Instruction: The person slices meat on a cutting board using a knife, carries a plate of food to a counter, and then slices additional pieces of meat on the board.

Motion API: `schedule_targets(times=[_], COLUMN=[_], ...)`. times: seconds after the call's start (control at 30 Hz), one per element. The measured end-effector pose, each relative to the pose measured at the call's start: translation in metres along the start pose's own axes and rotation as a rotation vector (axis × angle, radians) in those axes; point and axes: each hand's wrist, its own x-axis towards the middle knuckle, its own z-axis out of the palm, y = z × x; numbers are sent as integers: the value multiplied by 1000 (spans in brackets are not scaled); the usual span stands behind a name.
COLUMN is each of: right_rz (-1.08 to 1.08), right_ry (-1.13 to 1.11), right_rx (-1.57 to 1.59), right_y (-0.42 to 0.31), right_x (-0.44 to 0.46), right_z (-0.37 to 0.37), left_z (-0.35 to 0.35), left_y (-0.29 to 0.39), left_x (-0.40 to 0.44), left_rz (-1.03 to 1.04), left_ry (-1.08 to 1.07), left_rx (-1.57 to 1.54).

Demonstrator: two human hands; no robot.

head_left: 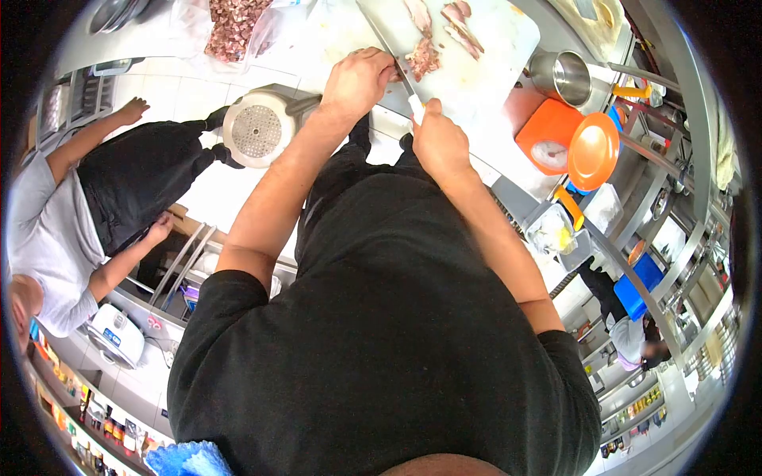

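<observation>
A knife [389, 44] with a white handle lies over the white cutting board [492, 79]. My right hand [441, 141] is closed around its handle. Bent fingers of my left hand [361, 78] rest at the left side of the blade; anything under them is hidden. Right of the blade is a small heap of chopped meat [423, 59]. Longer meat strips [463, 29] lie farther right on the board. At the upper left, a clear plastic bag [270, 28] holds many diced meat pieces [232, 28].
An orange scale [543, 140] with an orange plate [593, 151] stands right, near a steel pot [560, 78]. A container [553, 232] sits below. A co-worker in grey [63, 230] stands left, beside a round perforated machine [258, 129]; another person [627, 337] is far right.
</observation>
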Motion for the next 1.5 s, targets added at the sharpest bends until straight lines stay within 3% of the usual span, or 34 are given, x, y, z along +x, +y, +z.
schedule_targets(times=[0.2, 0.43, 0.7, 0.93, 1.13, 1.37, 1.5], right_rz=[-66, -1, 81, -84, 4, 66, -26], right_ry=[25, -79, -57, 18, -96, -19, 11], right_rx=[46, -29, 2, 40, -47, 50, 89], right_y=[-14, -27, -16, -27, -38, -25, -31], right_x=[48, -8, 7, 39, -16, 10, 42], right_z=[-8, -54, 6, -18, -50, 15, 6], left_z=[-4, -12, -2, -15, -17, -10, -16], left_y=[3, -1, -7, -6, -11, -14, -8], left_x=[1, -1, -4, -6, -8, -3, -2], left_rz=[6, 19, 97, 45, 24, 123, 121], left_ry=[1, -26, 17, -8, -32, -39, -76], left_rx=[-8, 23, 19, -6, 35, 67, 119])
